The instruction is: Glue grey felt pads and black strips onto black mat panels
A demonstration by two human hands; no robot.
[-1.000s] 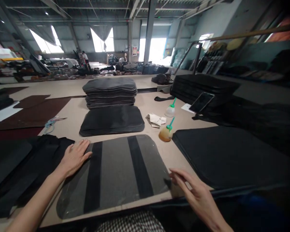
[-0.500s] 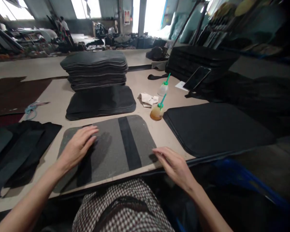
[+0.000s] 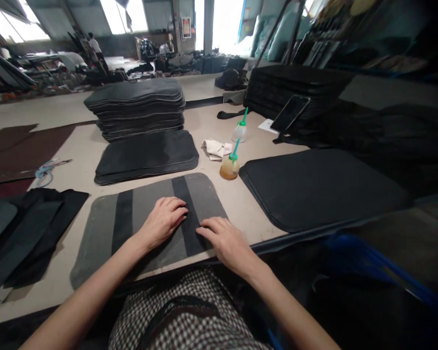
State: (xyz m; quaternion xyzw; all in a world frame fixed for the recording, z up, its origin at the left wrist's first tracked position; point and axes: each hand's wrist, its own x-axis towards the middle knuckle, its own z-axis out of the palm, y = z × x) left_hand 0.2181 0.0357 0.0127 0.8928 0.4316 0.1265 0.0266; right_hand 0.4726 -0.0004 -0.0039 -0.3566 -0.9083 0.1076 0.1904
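A grey panel [image 3: 95, 238] with rounded corners lies flat at the table's front edge, crossed by two black strips. My left hand [image 3: 163, 219] rests palm down on it, fingers lying over the edge of the right strip [image 3: 192, 243]. On that same strip's other side, my right hand [image 3: 226, 243] has its fingertips on the panel, fingers stretched out and slightly bent. Neither hand grips anything. The left strip [image 3: 122, 214] is uncovered, to the left of my left hand. Part of the panel's front is hidden by my left forearm.
Behind the panel are dark stacked sheets [image 3: 146, 155] and a taller stack [image 3: 135, 104]. An amber-filled bottle [image 3: 229, 168], a paler bottle [image 3: 240, 131] and a crumpled cloth [image 3: 215, 148] stand right of them. Black panels [image 3: 321, 189] lie right, black pieces [image 3: 40, 233] left.
My left hand has moved right across the panel, from the left strip to the right one. My right hand has come left from the panel's right edge onto its surface.
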